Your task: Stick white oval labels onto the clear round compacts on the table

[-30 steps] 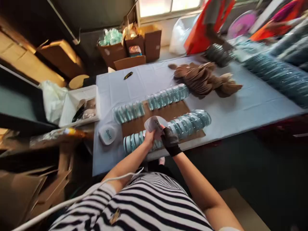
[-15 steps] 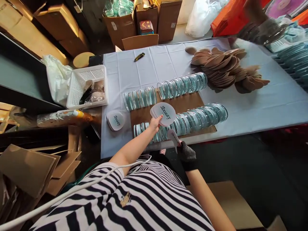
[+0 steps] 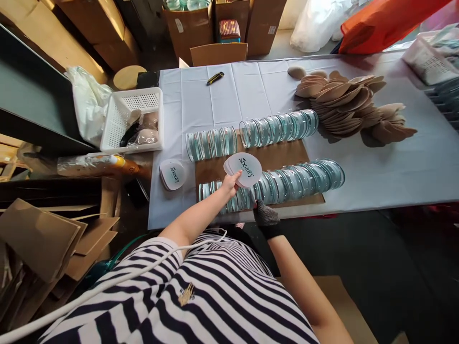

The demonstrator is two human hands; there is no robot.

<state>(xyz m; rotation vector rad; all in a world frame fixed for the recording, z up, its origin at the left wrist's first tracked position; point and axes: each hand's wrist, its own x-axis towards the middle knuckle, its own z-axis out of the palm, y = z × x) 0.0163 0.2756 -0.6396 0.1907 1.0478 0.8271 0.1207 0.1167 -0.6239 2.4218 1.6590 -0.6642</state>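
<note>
My left hand (image 3: 230,182) holds a small stack of white oval cards (image 3: 244,168) printed "Sbeauty" above the near row of clear round cases (image 3: 287,180). My right hand (image 3: 264,213), in a dark glove, reaches into that near row at the table's front edge; a thin card edge shows by its fingers, but I cannot tell whether it still grips it. Two more rows of clear cases (image 3: 247,134) lie behind on a brown cardboard sheet (image 3: 283,155). Another pile of white cards (image 3: 172,174) lies left on the cloth.
A heap of tan oval pads (image 3: 351,105) lies at the far right of the white-clothed table (image 3: 394,157). A white basket (image 3: 132,119) sits at the left edge, a black-and-yellow cutter (image 3: 215,78) at the back. Cardboard boxes (image 3: 211,28) stand behind; flattened cartons lie lower left.
My right hand, holding one card pulled from the stack, has moved up into the near row of cases. My left hand keeps the card stack in place. The view has tilted down slightly.
</note>
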